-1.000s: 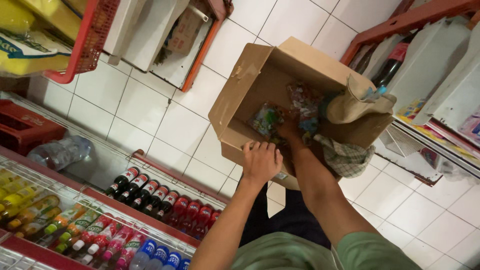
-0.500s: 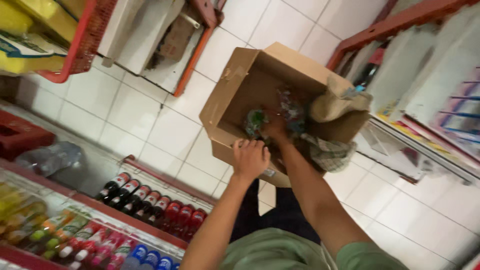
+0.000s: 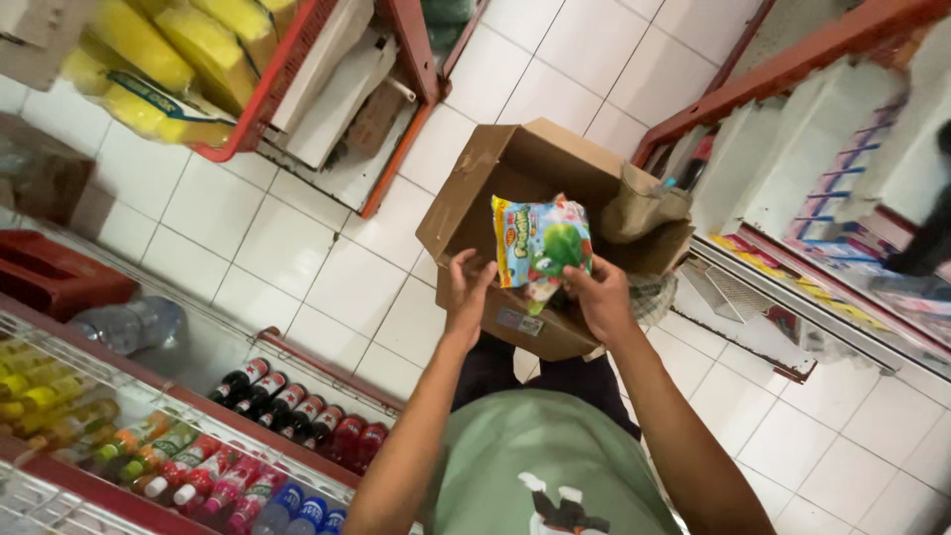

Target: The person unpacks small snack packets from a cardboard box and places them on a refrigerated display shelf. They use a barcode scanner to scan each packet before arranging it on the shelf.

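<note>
Below, a brown corrugated cardboard box sits open on the white tiled floor, flaps spread. Above it, the right hand pinches a glossy, crinkled snack packet, already lifted clear. The left hand hovers beside the packet, fingers loosely spread, holding nothing.
</note>
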